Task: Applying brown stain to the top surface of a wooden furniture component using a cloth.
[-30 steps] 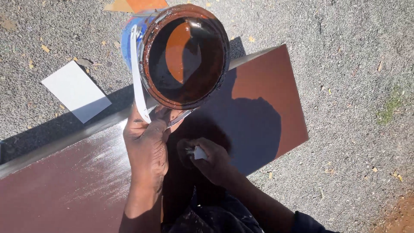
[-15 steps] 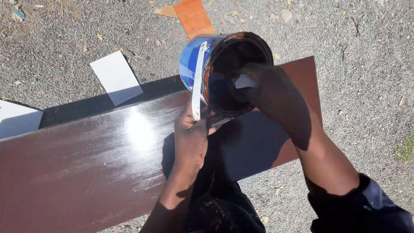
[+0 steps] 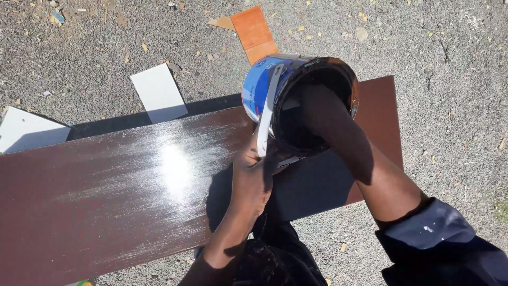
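My left hand (image 3: 253,177) grips a blue paint can (image 3: 258,87) by its lower rim and holds it tilted, mouth toward me, above a long dark brown painted board (image 3: 106,201). The can's white bail handle (image 3: 266,114) hangs down its side. The inside of the can is coated dark brown. My right forearm (image 3: 344,140) reaches into the can's mouth, and the hand itself is buried in the dark interior. Whatever it holds there is hidden.
The board lies on grey gravel ground (image 3: 450,69) and shines wet at its middle. Two white rectangular pieces (image 3: 159,92) (image 3: 29,130) lie behind the board, and an orange piece (image 3: 255,33) lies further back. My dark sleeve (image 3: 444,238) is at lower right.
My right hand, which held a small white thing below the can, has risen and gone deep into the can. The view has shifted, so the can now sits further right.
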